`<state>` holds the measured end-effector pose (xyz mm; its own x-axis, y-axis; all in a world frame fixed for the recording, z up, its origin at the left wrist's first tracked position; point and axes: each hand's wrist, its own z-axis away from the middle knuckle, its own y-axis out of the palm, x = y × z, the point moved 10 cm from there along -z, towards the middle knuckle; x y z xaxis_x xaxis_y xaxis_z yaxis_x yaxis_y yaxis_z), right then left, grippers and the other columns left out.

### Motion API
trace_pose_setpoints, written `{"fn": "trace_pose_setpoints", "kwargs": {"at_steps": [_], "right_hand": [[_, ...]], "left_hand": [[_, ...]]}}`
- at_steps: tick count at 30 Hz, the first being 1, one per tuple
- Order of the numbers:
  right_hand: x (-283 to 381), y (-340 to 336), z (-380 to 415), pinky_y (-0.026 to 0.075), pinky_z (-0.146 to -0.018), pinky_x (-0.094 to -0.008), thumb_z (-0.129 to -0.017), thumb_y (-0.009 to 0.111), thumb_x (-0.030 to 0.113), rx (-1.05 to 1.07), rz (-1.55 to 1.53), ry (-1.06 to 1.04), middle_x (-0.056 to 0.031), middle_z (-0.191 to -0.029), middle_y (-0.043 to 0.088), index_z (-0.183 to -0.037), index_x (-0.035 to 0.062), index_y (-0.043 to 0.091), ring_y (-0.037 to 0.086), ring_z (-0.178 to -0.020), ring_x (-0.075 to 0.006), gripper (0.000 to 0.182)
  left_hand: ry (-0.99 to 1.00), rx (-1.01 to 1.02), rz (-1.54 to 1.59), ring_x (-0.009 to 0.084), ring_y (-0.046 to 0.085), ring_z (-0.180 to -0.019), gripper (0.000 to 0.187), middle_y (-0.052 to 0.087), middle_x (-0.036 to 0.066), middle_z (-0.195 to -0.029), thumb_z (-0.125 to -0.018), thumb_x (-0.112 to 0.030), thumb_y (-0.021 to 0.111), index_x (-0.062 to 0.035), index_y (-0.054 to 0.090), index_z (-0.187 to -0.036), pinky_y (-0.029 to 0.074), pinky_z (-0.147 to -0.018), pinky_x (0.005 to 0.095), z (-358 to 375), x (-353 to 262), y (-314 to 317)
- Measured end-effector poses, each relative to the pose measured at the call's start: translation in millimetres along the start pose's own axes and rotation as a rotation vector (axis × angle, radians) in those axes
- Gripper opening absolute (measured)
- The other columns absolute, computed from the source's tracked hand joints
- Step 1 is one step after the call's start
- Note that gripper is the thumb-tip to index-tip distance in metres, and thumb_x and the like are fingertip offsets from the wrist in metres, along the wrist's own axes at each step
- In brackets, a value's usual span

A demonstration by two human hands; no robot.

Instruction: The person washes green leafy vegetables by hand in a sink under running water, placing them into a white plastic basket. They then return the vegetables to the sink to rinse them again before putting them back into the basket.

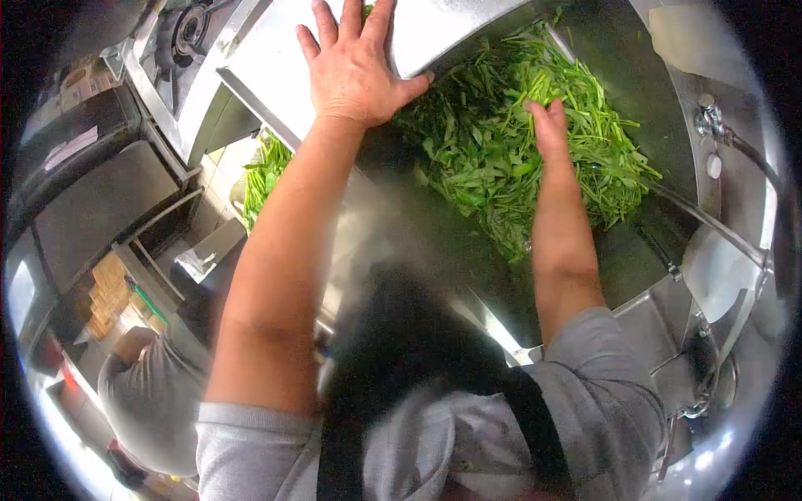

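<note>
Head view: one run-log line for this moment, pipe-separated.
left hand: spread on metal counter | right hand: at leafy greens, grip unclear | leafy greens: heaped in metal sink

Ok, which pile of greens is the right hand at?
The pile in the sink, where the right hand reaches; the other greens show outside the sink, beyond the left forearm.

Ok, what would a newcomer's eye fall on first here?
The big heap of green leaves in the metal sink, right of centre, with the right hand at it. Next, the left hand, fingers spread over the bright metal surface at the top.
</note>
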<state>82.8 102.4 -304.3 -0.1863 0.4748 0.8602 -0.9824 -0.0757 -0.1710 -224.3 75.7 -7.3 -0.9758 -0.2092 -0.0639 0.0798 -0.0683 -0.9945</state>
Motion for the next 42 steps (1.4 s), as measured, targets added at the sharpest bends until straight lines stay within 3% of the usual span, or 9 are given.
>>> {"fn": "trace_pose_setpoints", "kwargs": {"at_steps": [13,15,22,23,30,36,38,39,42], "right_hand": [[23,56,18,0.047,-0.093,-0.0372,-0.074,0.081,0.024,0.157,0.831,-0.069,-0.0155,-0.112,0.065,-0.129,-0.0032,0.045,0.062,-0.104,-0.0276,0.071],[32,35,19,0.048,-0.088,-0.036,-0.075,0.078,0.019,0.083,0.203,-0.103,-0.0127,-0.109,0.067,-0.126,-0.0035,0.05,0.063,-0.096,-0.0231,0.062],[45,-19,68,0.045,-0.091,-0.035,-0.078,0.074,0.011,-0.078,-0.36,-0.057,-0.009,-0.107,0.067,-0.113,-0.0026,0.061,0.062,-0.096,-0.0209,0.039],[43,-24,70,0.045,-0.091,-0.035,-0.078,0.074,0.011,-0.086,-0.363,-0.06,-0.009,-0.107,0.067,-0.113,-0.0026,0.061,0.062,-0.096,-0.0209,0.039],[46,-117,80,0.015,-0.115,-0.0517,-0.068,0.084,0.026,-0.323,-0.414,0.049,-0.0301,-0.144,0.035,-0.135,-0.0152,0.032,0.022,-0.142,-0.0351,0.095],[176,-157,123,0.018,-0.115,-0.0457,-0.066,0.085,0.025,-0.245,-0.252,-0.08,-0.0294,-0.143,0.037,-0.139,-0.0131,0.029,0.028,-0.14,-0.0339,0.099],[204,-154,138,0.02,-0.114,-0.045,-0.068,0.083,0.024,-0.132,-0.244,-0.124,-0.0264,-0.138,0.046,-0.137,-0.0111,0.035,0.035,-0.136,-0.0326,0.091],[202,-165,134,0.045,-0.093,-0.0376,-0.076,0.077,0.018,-0.185,-0.193,-0.19,-0.0119,-0.111,0.065,-0.116,-0.003,0.06,0.06,-0.103,-0.0225,0.048],[212,-166,144,0.044,-0.095,-0.0379,-0.075,0.077,0.021,-0.156,-0.122,-0.152,-0.0124,-0.111,0.065,-0.116,-0.0024,0.06,0.06,-0.103,-0.0232,0.051]], "left_hand": [[0.002,-0.003,-0.021,0.0477,0.017,-0.141,0.102,0.024,0.021,-0.154,-0.063,-0.044,0.078,-0.0112,0.032,-0.148,0.015,-0.114,0.059,0,-3,0],[0.01,-0.005,-0.027,0.0474,0.016,-0.142,0.102,0.024,0.021,-0.154,-0.064,-0.046,0.077,-0.0108,0.031,-0.148,0.015,-0.114,0.0588,1,-4,1],[-0.005,0.023,0.002,0.048,0.01,-0.143,0.106,0.019,0.021,-0.156,-0.062,-0.049,0.076,-0.011,0.028,-0.149,0.011,-0.115,0.0599,1,-5,3],[0.119,-0.274,-0.13,0.0424,0.04,-0.132,0.083,0.044,0.024,-0.141,-0.069,-0.043,0.075,-0.0074,0.046,-0.139,0.032,-0.107,0.0533,8,-14,-13],[0.153,-0.212,-0.037,0.0498,0.019,-0.14,0.1,0.026,0.017,-0.155,-0.064,-0.059,0.074,-0.0204,0.034,-0.148,0.015,-0.112,0.0624,-1,1,12],[0.145,-0.189,-0.065,0.0492,0.018,-0.141,0.1,0.024,0.016,-0.156,-0.066,-0.058,0.073,-0.0212,0.03,-0.149,0.015,-0.112,0.0621,-1,0,13],[0.134,-0.19,-0.061,0.0495,0.017,-0.141,0.1,0.024,0.016,-0.156,-0.066,-0.059,0.073,-0.0215,0.031,-0.149,0.014,-0.112,0.063,0,1,13],[0.13,-0.176,-0.087,0.0494,0.016,-0.141,0.099,0.024,0.016,-0.156,-0.066,-0.058,0.073,-0.0229,0.031,-0.149,0.014,-0.112,0.0638,-1,1,14],[0.055,-0.091,-0.099,0.0504,0.017,-0.141,0.104,0.024,0.02,-0.155,-0.066,-0.064,0.073,-0.0157,0.031,-0.148,0.017,-0.109,0.0667,-4,-1,14]]}}
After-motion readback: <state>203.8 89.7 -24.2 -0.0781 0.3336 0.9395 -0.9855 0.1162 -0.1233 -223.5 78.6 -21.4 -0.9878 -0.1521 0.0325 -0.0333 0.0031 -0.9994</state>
